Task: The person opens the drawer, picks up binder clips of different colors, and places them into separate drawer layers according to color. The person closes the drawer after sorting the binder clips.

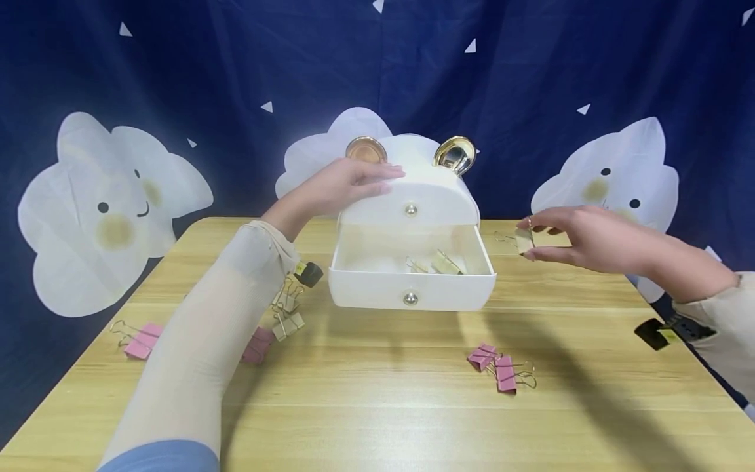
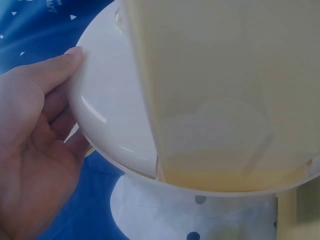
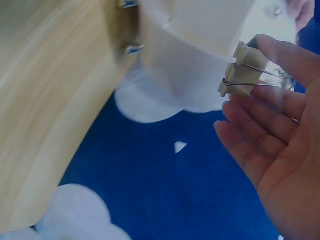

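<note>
Cream sleeves [image 1: 194, 321], blue cloth [image 1: 165, 457] and black wrist cameras [image 1: 309, 274] are worn.

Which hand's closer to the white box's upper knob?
Left. The left hand touches the white box, up and left of the upper knob; the right hand is farther away, right of the box, pinching a cream clip.

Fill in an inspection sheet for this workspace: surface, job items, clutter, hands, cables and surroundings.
Surface: wood-grain table.
Job items: white box, its lower drawer pulled open with pale yellow clips inside.
Clutter: loose pink clips on both sides of the table; loose yellow clips beside the left sleeve.
Hands: left hand touches the box's upper part; right hand pinches a pale binder clip right of the box.
Cables: nothing seen.
Surroundings: dark blue curtain with white clouds.
</note>
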`<state>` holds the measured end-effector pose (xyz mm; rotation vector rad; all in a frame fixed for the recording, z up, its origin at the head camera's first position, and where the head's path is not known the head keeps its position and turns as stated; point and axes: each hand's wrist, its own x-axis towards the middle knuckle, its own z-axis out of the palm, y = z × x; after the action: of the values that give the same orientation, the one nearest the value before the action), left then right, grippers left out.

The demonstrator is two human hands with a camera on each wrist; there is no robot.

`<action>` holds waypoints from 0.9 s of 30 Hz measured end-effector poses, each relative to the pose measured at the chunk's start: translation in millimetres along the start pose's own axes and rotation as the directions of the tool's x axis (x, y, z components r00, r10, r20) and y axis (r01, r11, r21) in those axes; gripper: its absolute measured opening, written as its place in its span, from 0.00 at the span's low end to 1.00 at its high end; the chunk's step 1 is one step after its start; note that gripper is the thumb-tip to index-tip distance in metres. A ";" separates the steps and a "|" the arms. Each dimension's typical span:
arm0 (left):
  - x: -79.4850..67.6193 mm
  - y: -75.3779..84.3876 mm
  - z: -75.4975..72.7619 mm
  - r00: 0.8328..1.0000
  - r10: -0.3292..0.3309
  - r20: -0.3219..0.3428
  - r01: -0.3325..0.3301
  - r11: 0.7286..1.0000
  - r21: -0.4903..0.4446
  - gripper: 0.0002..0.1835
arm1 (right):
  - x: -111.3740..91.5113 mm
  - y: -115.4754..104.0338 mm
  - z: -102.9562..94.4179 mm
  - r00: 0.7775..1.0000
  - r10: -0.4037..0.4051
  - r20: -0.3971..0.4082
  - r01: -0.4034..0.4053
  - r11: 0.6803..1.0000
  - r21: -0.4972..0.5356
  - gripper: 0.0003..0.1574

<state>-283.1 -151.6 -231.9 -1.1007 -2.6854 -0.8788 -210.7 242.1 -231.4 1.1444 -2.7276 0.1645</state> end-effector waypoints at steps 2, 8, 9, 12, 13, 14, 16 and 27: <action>-0.4 0.0 -0.3 1.000 -0.001 0.000 0.001 1.000 -0.001 0.21 | 7.6 -7.9 -4.2 1.000 -0.011 0.005 0.011 1.000 0.008 0.25; -1.7 -0.3 0.0 1.000 -0.013 0.001 0.013 1.000 -0.011 0.21 | 30.0 -30.9 -8.7 0.999 -0.048 0.009 0.048 0.998 0.029 0.27; -1.7 0.0 0.0 1.000 -0.013 0.002 0.013 1.000 -0.012 0.21 | 33.9 -34.0 -8.8 0.998 -0.056 0.009 0.056 0.998 0.034 0.27; -1.6 1.0 -0.2 1.000 -0.016 0.004 0.016 1.000 -0.018 0.21 | 45.4 -42.2 -8.8 0.996 -0.090 0.012 0.090 0.995 0.050 0.26; -1.5 0.9 -0.2 1.000 -0.018 0.007 0.018 1.000 -0.022 0.21 | 49.5 -44.3 -8.1 0.994 -0.105 0.014 0.104 0.993 0.054 0.26; -1.5 0.9 -0.2 1.000 -0.020 0.007 0.020 1.000 -0.024 0.21 | 53.5 -46.3 -7.3 0.993 -0.116 0.018 0.114 0.991 0.063 0.25; -1.5 0.8 -0.1 1.000 -0.023 0.005 0.023 0.999 -0.028 0.21 | 61.9 -50.2 -4.9 0.990 -0.137 0.028 0.135 0.988 0.075 0.25; -1.1 -0.1 0.3 1.000 0.000 -0.001 0.000 1.000 -0.003 0.21 | 105.6 -71.2 19.2 0.965 -0.249 0.087 0.239 0.965 0.110 0.22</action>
<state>-282.4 -152.2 -232.4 -1.1004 -2.6849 -0.8837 -234.8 115.7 -226.0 1.5445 -2.6568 0.2143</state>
